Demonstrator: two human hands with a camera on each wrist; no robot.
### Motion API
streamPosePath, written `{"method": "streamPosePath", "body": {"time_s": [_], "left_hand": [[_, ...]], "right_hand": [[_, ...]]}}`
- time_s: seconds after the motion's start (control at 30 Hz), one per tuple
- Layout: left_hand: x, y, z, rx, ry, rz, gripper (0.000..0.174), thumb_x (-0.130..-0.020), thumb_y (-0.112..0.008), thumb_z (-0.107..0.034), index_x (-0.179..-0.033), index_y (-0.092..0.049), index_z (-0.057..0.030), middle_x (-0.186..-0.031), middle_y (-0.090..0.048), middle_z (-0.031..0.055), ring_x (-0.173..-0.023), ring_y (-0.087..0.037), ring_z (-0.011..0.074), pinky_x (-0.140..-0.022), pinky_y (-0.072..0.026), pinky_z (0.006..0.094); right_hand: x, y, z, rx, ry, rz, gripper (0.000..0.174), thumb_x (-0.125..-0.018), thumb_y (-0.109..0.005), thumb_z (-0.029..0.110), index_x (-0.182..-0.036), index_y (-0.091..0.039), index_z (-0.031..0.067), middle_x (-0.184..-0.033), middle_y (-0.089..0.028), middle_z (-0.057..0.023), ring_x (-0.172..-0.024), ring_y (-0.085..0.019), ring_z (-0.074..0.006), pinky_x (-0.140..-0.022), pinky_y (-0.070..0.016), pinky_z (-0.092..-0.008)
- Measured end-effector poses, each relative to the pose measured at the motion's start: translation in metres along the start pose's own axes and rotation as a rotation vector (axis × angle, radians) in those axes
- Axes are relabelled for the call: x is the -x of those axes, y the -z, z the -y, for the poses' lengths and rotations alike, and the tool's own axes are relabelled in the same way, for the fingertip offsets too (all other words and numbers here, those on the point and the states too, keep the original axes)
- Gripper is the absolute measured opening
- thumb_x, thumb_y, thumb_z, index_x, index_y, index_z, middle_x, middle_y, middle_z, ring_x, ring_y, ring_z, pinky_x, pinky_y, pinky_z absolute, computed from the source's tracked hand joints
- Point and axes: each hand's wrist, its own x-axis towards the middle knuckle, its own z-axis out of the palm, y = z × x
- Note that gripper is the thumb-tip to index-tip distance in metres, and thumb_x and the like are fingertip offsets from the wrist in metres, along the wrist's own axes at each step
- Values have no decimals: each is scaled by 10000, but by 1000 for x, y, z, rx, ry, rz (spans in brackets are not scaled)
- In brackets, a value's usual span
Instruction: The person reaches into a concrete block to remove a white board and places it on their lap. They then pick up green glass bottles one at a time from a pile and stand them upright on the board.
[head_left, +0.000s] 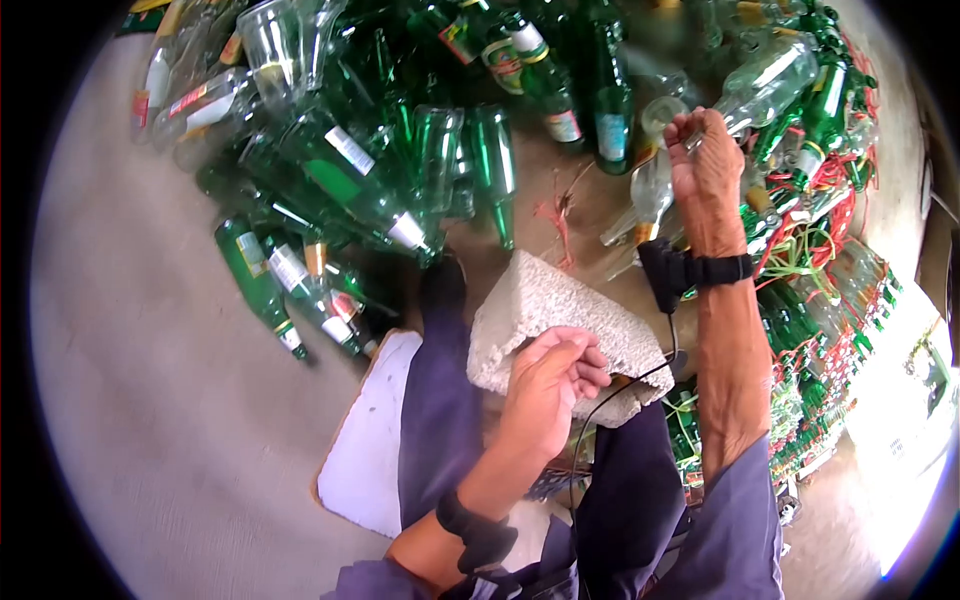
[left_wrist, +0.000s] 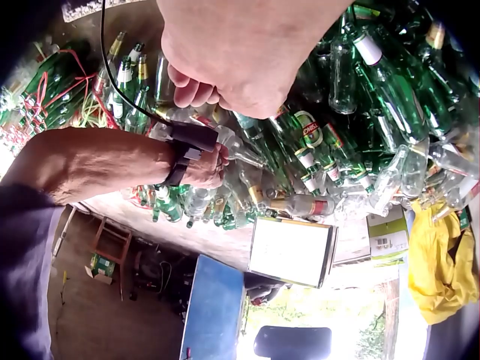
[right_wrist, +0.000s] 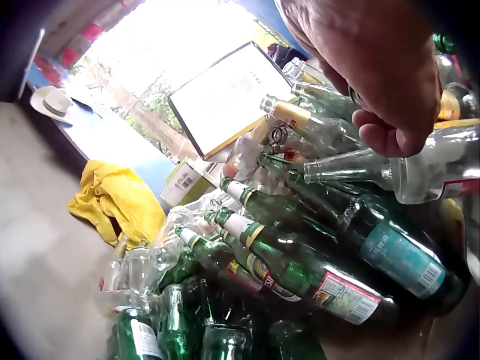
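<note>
In the head view, my right hand [head_left: 708,175] is at the upper right, fingers curled round the neck of a clear glass bottle [head_left: 770,85] whose body points up and right. The right wrist view shows the curled fingers of this hand [right_wrist: 382,82] from close by, but the grip itself is mostly hidden. My left hand [head_left: 555,385] hangs loosely curled over a rough pale block [head_left: 570,310], holding nothing. Its fingers also show in the left wrist view, where the hand [left_wrist: 225,60] is seen at the top.
Green bottles [head_left: 340,170] are heaped ahead and to the left; bottles with red ties [head_left: 800,300] lie on the right. A pale board [head_left: 370,440] lies beside the left leg. A yellow cloth [right_wrist: 120,202] and a framed white board [right_wrist: 236,97] stand farther off.
</note>
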Motion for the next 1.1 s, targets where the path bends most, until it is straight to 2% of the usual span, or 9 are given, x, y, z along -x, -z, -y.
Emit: {"method": "streamPosePath", "body": {"time_s": [0.13, 0.47, 0.63, 0.73, 0.8, 0.83, 0.9, 0.97, 1.1], "left_hand": [[-1, -3, 0, 36, 6, 7, 173, -963, -555, -162, -1028, -598, -8, -857, -633, 86, -737, -610, 158, -655, -450, 261], [-4, 1, -2, 42, 31, 2, 191, -976, -515, -155, -1050, -590, 4, -873, -641, 91, -742, -625, 173, -663, -471, 267], [-3, 6, -9, 72, 38, 12, 178, -975, -524, -152, -1043, -588, 0, -870, -647, 86, -735, -634, 174, -650, -473, 265], [-3, 10, -13, 89, 35, 6, 181, -974, -528, -156, -1043, -588, 0, -872, -648, 85, -742, -632, 171, -656, -471, 264], [-2, 12, -17, 101, 36, 12, 180, -973, -533, -160, -1040, -591, -3, -875, -647, 85, -747, -628, 170, -662, -466, 263], [-1, 12, -19, 111, 46, 4, 174, -972, -542, -163, -1032, -595, -9, -876, -646, 84, -749, -625, 170, -664, -460, 261], [-1, 14, -20, 104, 45, -8, 173, -970, -546, -166, -1031, -597, -11, -878, -645, 84, -749, -625, 171, -662, -460, 262], [0, 12, -20, 82, 24, -15, 203, -963, -569, -236, -1018, -607, -45, -856, -638, 35, -709, -611, 109, -635, -443, 226], [-1, 11, -22, 79, 56, -8, 200, -961, -568, -230, -1016, -606, -41, -862, -637, 41, -705, -609, 111, -635, -440, 227]], "right_hand": [[-9, 12, -11, 27, -7, 114, 165, -865, -698, 90, -932, -585, -9, -871, -625, -95, -811, -653, -239, -719, -559, -348], [36, 11, -48, 283, 83, 108, 238, -917, -647, 174, -1016, -642, -43, -919, -652, -78, -841, -642, -164, -731, -517, -275], [64, 20, -112, 437, -146, 165, 194, -883, -626, 173, -934, -663, -10, -797, -642, -36, -723, -630, -138, -639, -512, -247], [69, 25, -162, 658, -313, 291, 273, -833, -666, 212, -943, -661, -38, -770, -658, -70, -693, -636, -163, -617, -513, -277], [59, 27, -191, 1136, -313, 470, 419, -801, -702, 189, -1120, -613, -69, -906, -664, -82, -811, -628, -146, -656, -510, -271], [52, 29, -207, 1129, -314, 474, 419, -801, -702, 189, -1120, -613, -69, -906, -664, -82, -811, -628, -146, -656, -510, -271], [44, 33, -229, 1234, -171, 505, 489, -691, -733, 307, -926, -650, -114, -808, -682, -192, -736, -654, -244, -690, -512, -368], [36, 33, -244, 1183, -163, 523, 475, -689, -739, 305, -913, -659, -107, -816, -684, -195, -747, -657, -247, -706, -512, -366], [34, 6, -209, 1251, -181, 614, 451, -688, -777, 322, -865, -685, -82, -821, -683, -166, -733, -630, -225, -703, -506, -362]]}}
